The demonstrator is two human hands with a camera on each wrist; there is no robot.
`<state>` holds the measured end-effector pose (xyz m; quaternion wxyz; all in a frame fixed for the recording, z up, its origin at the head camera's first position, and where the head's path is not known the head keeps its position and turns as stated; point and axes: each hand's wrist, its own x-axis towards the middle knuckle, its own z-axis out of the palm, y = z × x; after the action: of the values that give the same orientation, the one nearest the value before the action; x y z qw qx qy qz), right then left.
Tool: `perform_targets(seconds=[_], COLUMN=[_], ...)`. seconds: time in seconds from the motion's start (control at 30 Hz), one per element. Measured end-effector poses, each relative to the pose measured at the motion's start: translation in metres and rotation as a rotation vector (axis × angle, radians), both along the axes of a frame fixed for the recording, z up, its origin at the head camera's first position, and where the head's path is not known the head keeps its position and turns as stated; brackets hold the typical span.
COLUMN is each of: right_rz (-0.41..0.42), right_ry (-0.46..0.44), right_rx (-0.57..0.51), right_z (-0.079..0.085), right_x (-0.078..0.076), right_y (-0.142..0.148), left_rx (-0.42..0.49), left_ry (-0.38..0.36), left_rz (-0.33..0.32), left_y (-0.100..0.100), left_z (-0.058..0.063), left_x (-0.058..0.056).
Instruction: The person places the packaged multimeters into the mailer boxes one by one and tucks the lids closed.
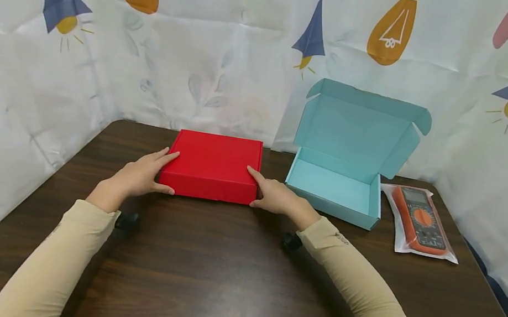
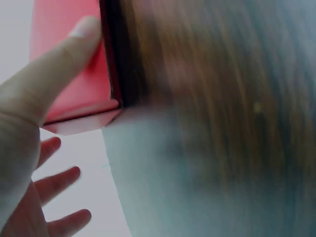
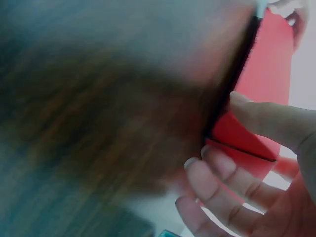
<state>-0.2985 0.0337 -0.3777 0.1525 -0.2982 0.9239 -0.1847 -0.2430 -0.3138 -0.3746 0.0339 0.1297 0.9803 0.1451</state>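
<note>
A closed red cardboard box (image 1: 213,166) lies flat toward the far side of the brown table. At its left side is my left hand (image 1: 139,172), one finger along the upper edge and the thumb by the front corner. In the left wrist view the thumb (image 2: 74,49) lies across the front face, and several fingers spread out past the box end. From the other side my right hand (image 1: 275,194) touches the right end with outstretched fingers. The right wrist view shows its thumb (image 3: 256,116) against the front face and fingers (image 3: 222,173) beside the end face.
A light blue cardboard box (image 1: 330,182) stands to the right with its lid raised. Beyond it, near the table's right edge, lies an orange multimeter (image 1: 423,217) in a clear plastic bag. A printed white curtain (image 1: 226,81) hangs behind the table (image 1: 214,275).
</note>
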Motion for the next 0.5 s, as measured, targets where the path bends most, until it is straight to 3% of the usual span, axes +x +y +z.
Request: perform_targets(seconds=[0.23, 0.33, 0.5], right_rz=[-0.028, 0.013, 0.131], right_ry=[0.078, 0.101, 0.067], right_rx=[0.028, 0.023, 0.003], right_z=[0.007, 0.008, 0.007], right_x=[0.009, 0.009, 0.003], right_y=[0.003, 0.001, -0.005], left_rx=[-0.052, -0.067, -0.092], left_ry=[0.016, 0.012, 0.033], left_rz=[-0.047, -0.053, -0.114], left_y=[0.002, 0.005, 0.013], left_z=[-0.007, -0.008, -0.006], left_x=[-0.007, -0.012, -0.023])
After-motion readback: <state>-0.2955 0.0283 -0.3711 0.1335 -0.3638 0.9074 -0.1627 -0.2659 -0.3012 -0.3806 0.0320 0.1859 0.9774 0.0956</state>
